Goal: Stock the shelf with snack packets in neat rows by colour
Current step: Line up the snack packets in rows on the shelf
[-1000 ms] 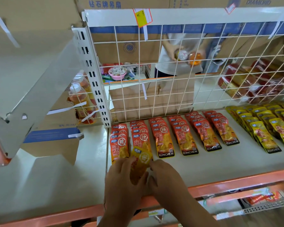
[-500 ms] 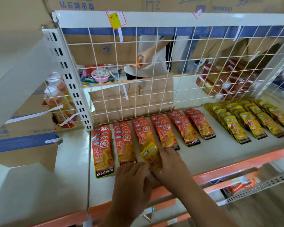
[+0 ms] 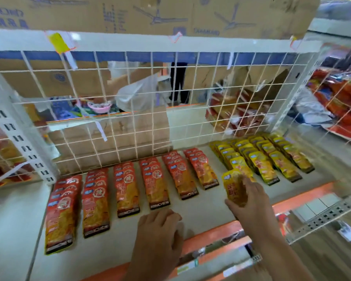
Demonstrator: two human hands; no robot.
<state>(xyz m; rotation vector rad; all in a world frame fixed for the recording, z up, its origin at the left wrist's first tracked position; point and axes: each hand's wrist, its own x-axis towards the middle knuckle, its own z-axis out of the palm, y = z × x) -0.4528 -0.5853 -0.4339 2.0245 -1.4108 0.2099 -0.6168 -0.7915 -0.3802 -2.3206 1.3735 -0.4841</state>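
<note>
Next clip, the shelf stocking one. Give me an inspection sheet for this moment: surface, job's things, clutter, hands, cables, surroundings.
Surface: pale shelf with an orange front edge; wire grid at the back.
Job's things: red packets in six rows at left and middle; yellow packets in rows at right; one loose yellow packet in front of the leftmost yellow row.
Clutter: strips of white tape hang from the grid.
Hands: right hand grips the loose yellow packet; left hand rests on the shelf, holding nothing.
Cables: nothing seen.
Surroundings: cardboard boxes above; a person in a light top beyond the grid.
</note>
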